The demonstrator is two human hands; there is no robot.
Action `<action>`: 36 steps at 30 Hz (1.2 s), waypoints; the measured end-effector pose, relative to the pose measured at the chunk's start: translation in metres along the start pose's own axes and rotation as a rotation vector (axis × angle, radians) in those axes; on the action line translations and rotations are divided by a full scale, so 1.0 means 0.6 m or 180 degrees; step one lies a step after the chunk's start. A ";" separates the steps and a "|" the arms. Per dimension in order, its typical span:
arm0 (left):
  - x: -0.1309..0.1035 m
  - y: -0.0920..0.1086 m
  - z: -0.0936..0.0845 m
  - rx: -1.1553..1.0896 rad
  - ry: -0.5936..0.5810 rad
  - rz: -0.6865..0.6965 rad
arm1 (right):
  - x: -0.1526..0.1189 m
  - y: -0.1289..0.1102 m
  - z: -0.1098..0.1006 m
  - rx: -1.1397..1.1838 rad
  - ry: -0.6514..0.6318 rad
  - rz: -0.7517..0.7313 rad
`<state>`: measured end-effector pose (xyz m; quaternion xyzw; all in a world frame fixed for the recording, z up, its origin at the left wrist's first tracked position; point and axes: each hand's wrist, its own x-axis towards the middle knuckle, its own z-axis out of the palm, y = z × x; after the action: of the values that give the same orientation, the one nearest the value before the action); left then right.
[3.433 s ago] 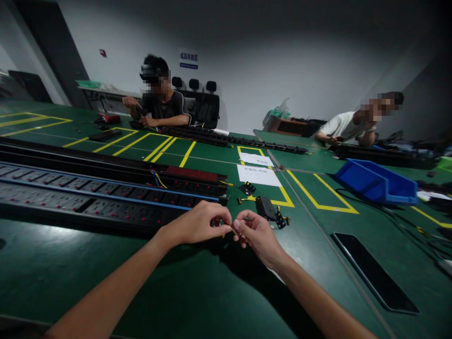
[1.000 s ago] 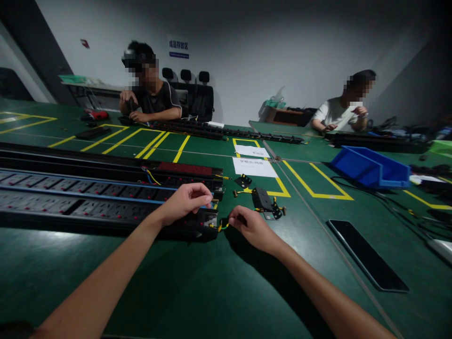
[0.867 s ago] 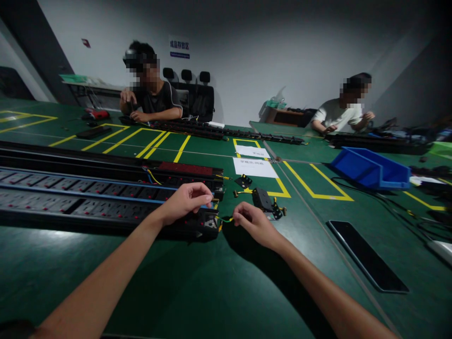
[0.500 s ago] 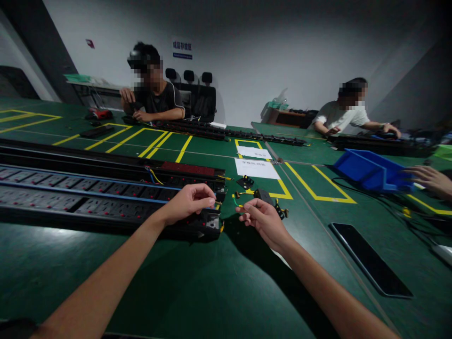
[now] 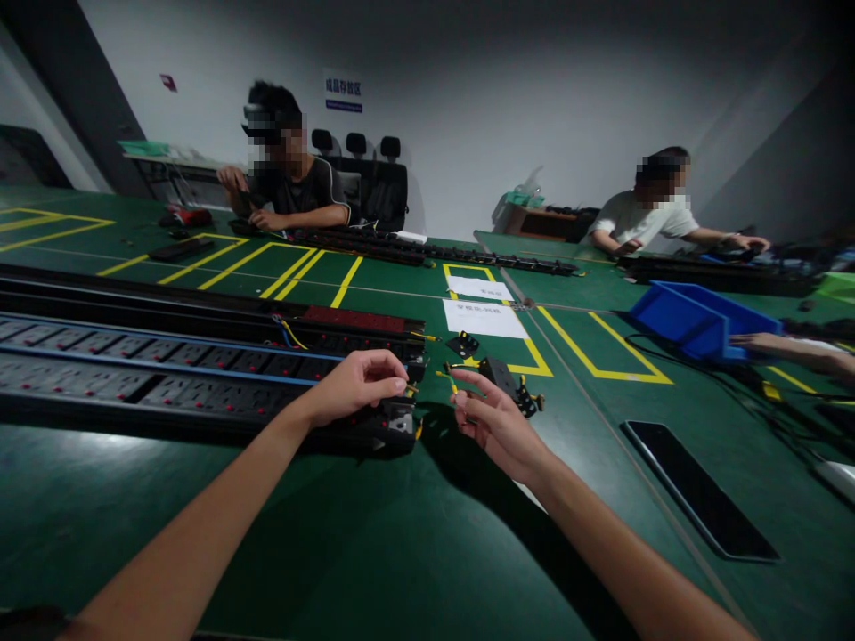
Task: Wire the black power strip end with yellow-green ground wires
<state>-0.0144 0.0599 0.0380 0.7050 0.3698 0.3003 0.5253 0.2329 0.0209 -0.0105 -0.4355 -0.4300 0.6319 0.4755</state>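
Note:
My left hand (image 5: 361,383) is closed in a pinch at the end of the near power strip (image 5: 220,392), a long black rail of sockets with red dots. A tiny brownish piece shows at its fingertips, too small to name. Just right of the strip's end, my right hand (image 5: 498,414) pinches a short yellow-green wire (image 5: 452,384), its index finger stretched forward. A yellow wire end (image 5: 419,430) sticks out at the strip's near corner. Beyond the right hand lies a black box-like end piece (image 5: 500,377) with wires and connectors.
A second rail (image 5: 361,319) lies behind the strip. A black bracket (image 5: 462,344) and paper sheets (image 5: 484,318) are ahead. To the right are a phone (image 5: 698,490), a blue bin (image 5: 701,320) with a co-worker's hand (image 5: 754,341), and black cables. Two co-workers sit across the table.
My right index finger has straightened and the yellow-green wire has tilted in the pinch. My left hand has barely moved. The co-worker's hand at right has moved left against the blue bin.

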 end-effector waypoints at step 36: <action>0.003 -0.004 -0.001 0.0050 0.0011 -0.0092 | 0.001 0.002 0.013 0.0728 -0.0198 0.0328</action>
<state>-0.0141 0.0623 0.0361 0.7032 0.3833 0.2911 0.5234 0.2251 0.0203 -0.0097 -0.3802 -0.3466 0.7137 0.4754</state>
